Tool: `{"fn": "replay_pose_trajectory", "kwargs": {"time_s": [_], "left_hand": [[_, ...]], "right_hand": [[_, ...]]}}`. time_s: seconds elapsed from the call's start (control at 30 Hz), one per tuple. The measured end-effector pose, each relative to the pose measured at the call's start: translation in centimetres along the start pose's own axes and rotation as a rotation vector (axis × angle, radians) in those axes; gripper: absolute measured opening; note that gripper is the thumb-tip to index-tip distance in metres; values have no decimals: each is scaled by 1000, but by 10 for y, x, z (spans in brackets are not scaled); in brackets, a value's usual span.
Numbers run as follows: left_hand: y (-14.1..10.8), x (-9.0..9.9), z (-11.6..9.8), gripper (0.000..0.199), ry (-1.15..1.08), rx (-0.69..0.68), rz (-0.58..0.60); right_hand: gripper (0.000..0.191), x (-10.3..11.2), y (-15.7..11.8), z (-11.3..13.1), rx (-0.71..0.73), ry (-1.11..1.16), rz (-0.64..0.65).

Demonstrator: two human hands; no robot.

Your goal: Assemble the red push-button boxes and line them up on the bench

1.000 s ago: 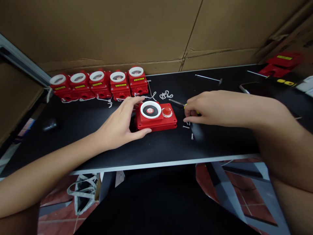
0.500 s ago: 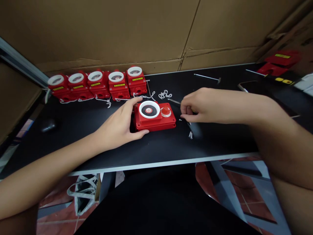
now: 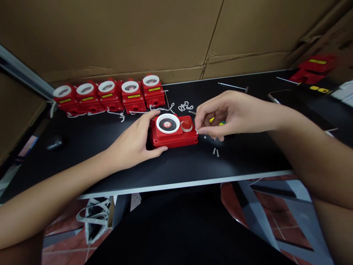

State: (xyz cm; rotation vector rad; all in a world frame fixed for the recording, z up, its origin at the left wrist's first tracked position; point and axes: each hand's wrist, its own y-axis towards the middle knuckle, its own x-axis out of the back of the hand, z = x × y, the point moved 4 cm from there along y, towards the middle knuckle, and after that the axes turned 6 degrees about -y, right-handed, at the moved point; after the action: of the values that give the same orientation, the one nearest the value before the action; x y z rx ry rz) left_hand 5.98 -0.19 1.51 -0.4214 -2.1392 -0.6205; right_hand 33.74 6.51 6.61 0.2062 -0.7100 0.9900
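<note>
My left hand [image 3: 135, 141] is wrapped round the left end of a red alarm box [image 3: 176, 140], thumb along its front and fingers behind. The box lies flat, with a white-rimmed round horn [image 3: 168, 124] and a small red dome [image 3: 186, 124] on top. At its right front corner, my right hand [image 3: 220, 114] pinches a small screw [image 3: 197, 131] between thumb and fingertips. A yellow-and-green screwdriver handle [image 3: 211, 120] shows between the fingers, mostly hidden; whether the palm holds it I cannot tell. Two loose screws [image 3: 216, 152] lie just in front of that hand.
Several red alarm units [image 3: 107, 95] stand in a row at the back left, white cords before them. A white cord [image 3: 185, 106] lies behind the box. Farther right are a hex key [image 3: 233, 87], a phone [image 3: 300, 106] and more red housings [image 3: 317, 66]. A black mouse [image 3: 54, 142] sits left.
My right hand has moved left to the box's right corner, with a screw now showing at its fingertips. The two loose screws lie farther apart. My left hand keeps its hold.
</note>
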Motion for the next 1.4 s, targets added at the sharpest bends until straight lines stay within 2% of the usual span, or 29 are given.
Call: {"fn": "replay_pose_trajectory", "kwargs": {"time_s": [0.13,0.27,0.43,0.63,0.77,0.87,0.93,1.0,1.2,1.4], "left_hand": [[0,0,0,93,11,-13,1],[0,0,0,93,21,-18,3],[1,0,-1,91,18,-8,4],[1,1,-1,92,1,11,4],[0,2,-1,91,-20,15,-28],[0,4,-2,85,-30,5,-55],[0,4,-3,82,-36,-12,-69],[0,5,-3,81,-43,-10,-73],[1,5,-2,80,-71,38,-53],[1,5,-4,77,-72,42,-41]], "right_hand": [[31,-2,3,-2,-56,-24,35],[32,-1,4,-5,-39,-77,56],[35,5,2,-3,-2,-223,38],[39,19,-6,-4,-75,-389,-7],[40,37,-15,-18,-223,-690,-84],[43,41,-21,-27,-443,-823,-5],[39,37,-23,-30,-561,-840,95],[30,34,-21,-30,-611,-839,142],[22,34,-16,-39,-573,-772,133],[18,35,-19,-38,-629,-753,124]]}}
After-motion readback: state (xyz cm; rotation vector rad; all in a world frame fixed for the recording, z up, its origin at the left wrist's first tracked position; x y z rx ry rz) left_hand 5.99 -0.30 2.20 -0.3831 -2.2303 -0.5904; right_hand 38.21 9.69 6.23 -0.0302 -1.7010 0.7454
